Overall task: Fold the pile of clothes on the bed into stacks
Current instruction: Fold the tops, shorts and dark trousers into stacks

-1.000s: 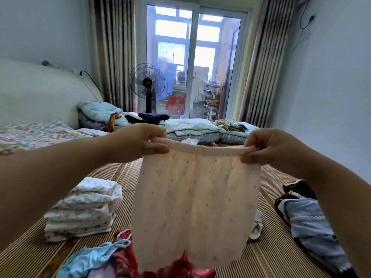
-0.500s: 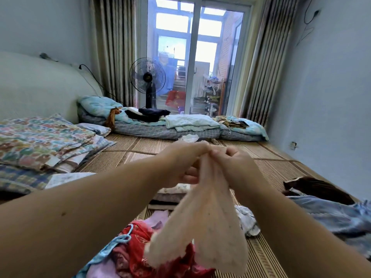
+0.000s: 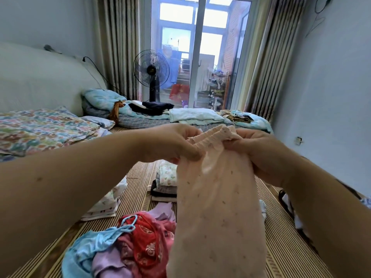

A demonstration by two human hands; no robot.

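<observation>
I hold pale pink shorts (image 3: 216,207) with a small print up in front of me, folded in half lengthwise and hanging down. My left hand (image 3: 170,143) pinches the elastic waistband at its left end, my right hand (image 3: 259,155) grips the right end, and the band is bunched between them. Below lies the unfolded pile (image 3: 128,245) of red, light blue and lilac garments on the striped bed mat (image 3: 285,253). A folded white stack (image 3: 106,203) sits left of the pile, and a second folded stack (image 3: 165,181) sits behind the shorts.
A floral quilt (image 3: 40,131) lies folded at the left. Bedding and folded clothes (image 3: 192,115) line the far end of the mat. A standing fan (image 3: 151,73) is before the glass door. Dark and blue garments (image 3: 289,205) lie at the right, behind my forearm.
The shorts went from spread wide between my hands to folded in half lengthwise. My hands came together, then moved slightly apart along the waistband.
</observation>
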